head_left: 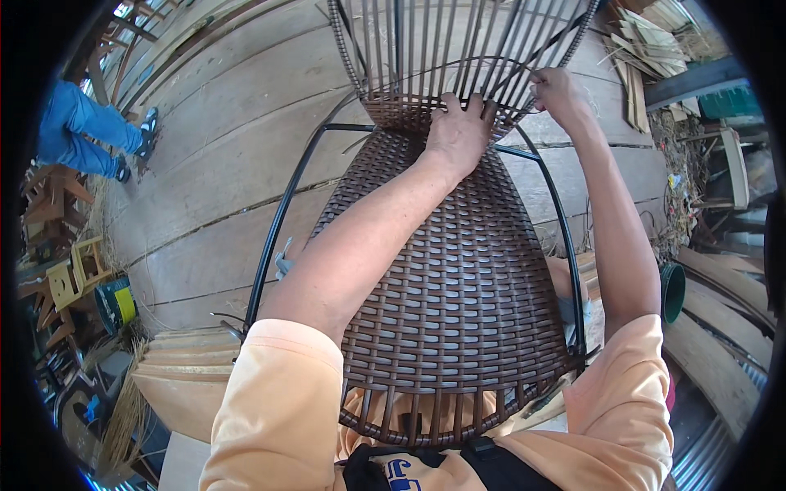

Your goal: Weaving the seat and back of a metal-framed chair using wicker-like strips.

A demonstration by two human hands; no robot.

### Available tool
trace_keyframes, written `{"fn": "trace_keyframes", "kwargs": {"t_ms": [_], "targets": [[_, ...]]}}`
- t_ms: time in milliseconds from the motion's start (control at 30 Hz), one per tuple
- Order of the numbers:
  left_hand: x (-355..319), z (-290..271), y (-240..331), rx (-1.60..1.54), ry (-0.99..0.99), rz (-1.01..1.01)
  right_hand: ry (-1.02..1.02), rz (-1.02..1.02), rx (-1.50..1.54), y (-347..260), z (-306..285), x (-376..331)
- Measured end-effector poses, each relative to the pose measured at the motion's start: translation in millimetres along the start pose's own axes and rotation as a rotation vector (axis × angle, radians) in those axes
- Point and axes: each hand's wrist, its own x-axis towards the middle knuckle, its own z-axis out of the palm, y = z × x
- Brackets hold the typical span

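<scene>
A brown wicker chair (446,270) on a dark metal frame faces me, its seat closely woven. Its backrest (385,110) is woven only in a low band; above that, bare upright strips rise. My left hand (463,135) lies on this band with the fingers apart, pressing down on the weave. Beside the backrest's right edge, my right hand (563,100) is closed in a pinch on a thin dark weaving strand (499,57), which arcs across the uprights. The fingertips of the right hand are partly hidden by the hand itself.
Wooden planks (221,164) form the floor. At the left, a person in blue trousers (94,127) stands near piled wooden furniture and a dark green bucket (116,303). Scrap wood (651,45) lies at the upper right. Boards (184,364) are stacked beside the chair at lower left.
</scene>
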Motion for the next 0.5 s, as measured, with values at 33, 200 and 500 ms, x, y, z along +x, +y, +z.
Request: {"fn": "trace_keyframes", "kwargs": {"t_ms": [33, 200, 500], "targets": [[0, -3, 2, 0.044, -0.043, -0.003, -0.015, 0.011, 0.06, -5, -4, -1], [8, -1, 16, 0.159, -0.088, -0.027, 0.17, -0.115, 0.142, 1, -1, 18], [0, 5, 8, 0.146, -0.019, 0.008, -0.065, -0.113, 0.219, -2, -1, 19]]}}
